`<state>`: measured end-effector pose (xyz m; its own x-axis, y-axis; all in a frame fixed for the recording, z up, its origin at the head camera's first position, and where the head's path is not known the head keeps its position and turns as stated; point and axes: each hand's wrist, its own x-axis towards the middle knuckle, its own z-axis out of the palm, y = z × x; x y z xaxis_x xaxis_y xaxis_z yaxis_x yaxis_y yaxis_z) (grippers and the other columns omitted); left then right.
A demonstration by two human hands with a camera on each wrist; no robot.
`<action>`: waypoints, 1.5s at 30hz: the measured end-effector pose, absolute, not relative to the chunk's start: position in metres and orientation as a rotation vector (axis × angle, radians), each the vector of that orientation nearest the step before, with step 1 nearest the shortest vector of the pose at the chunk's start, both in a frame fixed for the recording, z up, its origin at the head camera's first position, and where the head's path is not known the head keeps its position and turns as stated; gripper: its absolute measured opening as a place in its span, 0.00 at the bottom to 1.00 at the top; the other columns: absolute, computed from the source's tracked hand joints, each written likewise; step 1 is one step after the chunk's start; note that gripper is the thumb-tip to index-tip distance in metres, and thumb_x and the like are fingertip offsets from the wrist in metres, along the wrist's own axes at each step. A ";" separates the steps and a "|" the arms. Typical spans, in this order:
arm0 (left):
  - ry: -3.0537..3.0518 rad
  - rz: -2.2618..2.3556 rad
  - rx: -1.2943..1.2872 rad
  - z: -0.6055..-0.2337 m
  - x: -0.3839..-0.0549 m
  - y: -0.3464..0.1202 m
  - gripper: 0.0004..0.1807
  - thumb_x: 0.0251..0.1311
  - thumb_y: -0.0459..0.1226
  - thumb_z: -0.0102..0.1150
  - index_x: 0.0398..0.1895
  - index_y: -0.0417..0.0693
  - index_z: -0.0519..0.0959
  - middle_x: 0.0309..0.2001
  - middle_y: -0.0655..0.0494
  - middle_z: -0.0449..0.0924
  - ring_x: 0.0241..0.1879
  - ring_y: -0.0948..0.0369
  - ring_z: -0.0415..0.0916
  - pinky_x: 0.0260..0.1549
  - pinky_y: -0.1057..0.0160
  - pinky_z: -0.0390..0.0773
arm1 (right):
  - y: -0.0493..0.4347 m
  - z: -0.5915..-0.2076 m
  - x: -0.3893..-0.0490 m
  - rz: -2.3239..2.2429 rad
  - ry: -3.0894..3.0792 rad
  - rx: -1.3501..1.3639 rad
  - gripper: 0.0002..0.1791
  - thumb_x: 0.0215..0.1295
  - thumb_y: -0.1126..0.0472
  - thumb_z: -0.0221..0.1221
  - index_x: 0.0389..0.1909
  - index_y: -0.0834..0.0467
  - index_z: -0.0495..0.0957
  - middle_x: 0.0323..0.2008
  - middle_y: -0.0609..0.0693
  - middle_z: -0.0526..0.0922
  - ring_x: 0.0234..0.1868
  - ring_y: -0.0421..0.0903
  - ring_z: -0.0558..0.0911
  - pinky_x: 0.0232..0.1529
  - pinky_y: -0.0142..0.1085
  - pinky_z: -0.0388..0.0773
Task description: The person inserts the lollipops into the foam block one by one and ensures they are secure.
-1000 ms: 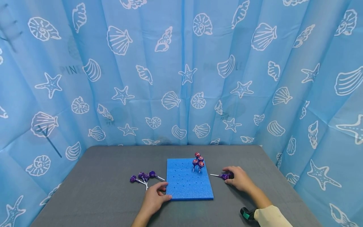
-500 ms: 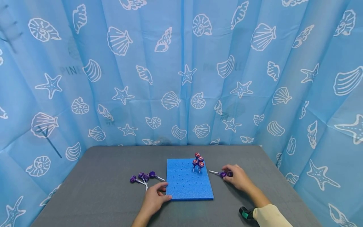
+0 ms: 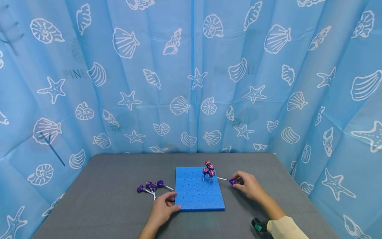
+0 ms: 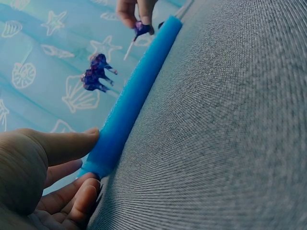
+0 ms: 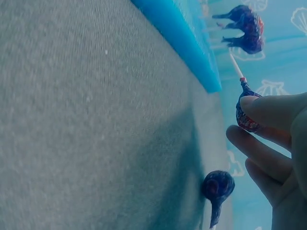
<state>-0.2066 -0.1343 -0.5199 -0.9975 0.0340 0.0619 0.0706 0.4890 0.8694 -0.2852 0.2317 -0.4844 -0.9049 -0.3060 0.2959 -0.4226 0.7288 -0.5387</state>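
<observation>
My left hand (image 3: 161, 209) grips the near left corner of a blue foam board (image 3: 201, 200) dotted with small holes, thumb and fingers on its edges. My right hand (image 3: 248, 186), just right of the board, pinches a purple-wrapped lollipop (image 5: 246, 115) by its head between thumb and fingers. Its white stick points left, at the board's right edge in the head view. Several red and purple lollipops (image 3: 211, 173) stand upright in the board's far right part. Below the right hand, another lollipop (image 5: 218, 185) lies on the table in the right wrist view.
Several purple lollipops (image 3: 151, 186) lie on the grey table (image 3: 113, 186) left of the board, sticks pointing right and toward the near side. A blue curtain (image 3: 179, 83) with white shell prints hangs behind and around the table. A dark band (image 3: 260, 225) sits by the right sleeve.
My right hand has lifted the lollipop slightly and brought it left, its stick now close to the board. The left hand and the board have stayed put.
</observation>
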 end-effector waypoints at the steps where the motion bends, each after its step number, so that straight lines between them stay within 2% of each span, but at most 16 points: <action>1: -2.684 -1.571 -0.088 -0.520 -0.207 -0.134 0.28 0.44 0.36 0.76 0.53 0.43 0.80 0.38 0.54 0.79 0.29 0.61 0.70 0.26 0.64 0.68 | 0.231 -0.484 -0.285 0.941 -2.743 0.596 0.14 0.55 0.71 0.68 0.39 0.55 0.78 0.37 0.47 0.81 0.40 0.47 0.81 0.43 0.47 0.78; 9: -2.691 -1.579 -0.087 -0.519 -0.207 -0.135 0.28 0.45 0.37 0.76 0.53 0.43 0.80 0.39 0.54 0.79 0.30 0.60 0.70 0.26 0.64 0.68 | 0.225 -0.480 -0.280 0.954 -2.728 0.700 0.14 0.55 0.72 0.67 0.39 0.55 0.79 0.38 0.46 0.80 0.40 0.47 0.81 0.42 0.47 0.78; 16: -2.680 -1.572 -0.100 -0.520 -0.207 -0.135 0.28 0.45 0.36 0.76 0.53 0.43 0.80 0.38 0.54 0.79 0.29 0.61 0.70 0.26 0.64 0.68 | 0.218 -0.472 -0.274 0.902 -2.721 0.758 0.12 0.57 0.69 0.67 0.41 0.55 0.81 0.38 0.43 0.80 0.40 0.45 0.80 0.36 0.39 0.75; 21: -2.674 -1.574 -0.101 -0.520 -0.207 -0.135 0.28 0.44 0.36 0.76 0.52 0.43 0.80 0.38 0.54 0.79 0.29 0.61 0.70 0.26 0.64 0.68 | 0.213 -0.468 -0.272 0.962 -2.718 0.778 0.14 0.57 0.70 0.67 0.44 0.57 0.80 0.38 0.43 0.81 0.40 0.47 0.80 0.38 0.44 0.76; 26: -2.675 -1.564 -0.098 -0.520 -0.207 -0.135 0.28 0.44 0.36 0.76 0.52 0.43 0.80 0.38 0.54 0.79 0.29 0.61 0.70 0.26 0.64 0.68 | 0.210 -0.466 -0.270 0.994 -2.728 0.790 0.13 0.57 0.70 0.66 0.41 0.55 0.79 0.37 0.43 0.81 0.40 0.48 0.81 0.40 0.52 0.76; 37: -2.706 -1.571 -0.058 -0.518 -0.208 -0.135 0.28 0.45 0.37 0.75 0.53 0.45 0.80 0.39 0.55 0.79 0.29 0.62 0.70 0.26 0.64 0.68 | 0.210 -0.461 -0.268 0.985 -2.710 0.917 0.11 0.57 0.69 0.67 0.40 0.56 0.80 0.37 0.46 0.82 0.39 0.50 0.81 0.38 0.49 0.76; 45: -2.693 -1.573 -0.081 -0.519 -0.207 -0.134 0.28 0.45 0.36 0.76 0.53 0.43 0.80 0.38 0.54 0.79 0.29 0.61 0.70 0.26 0.63 0.68 | 0.204 -0.456 -0.269 0.928 -2.732 0.951 0.09 0.60 0.68 0.65 0.41 0.55 0.81 0.37 0.42 0.82 0.39 0.45 0.81 0.41 0.50 0.77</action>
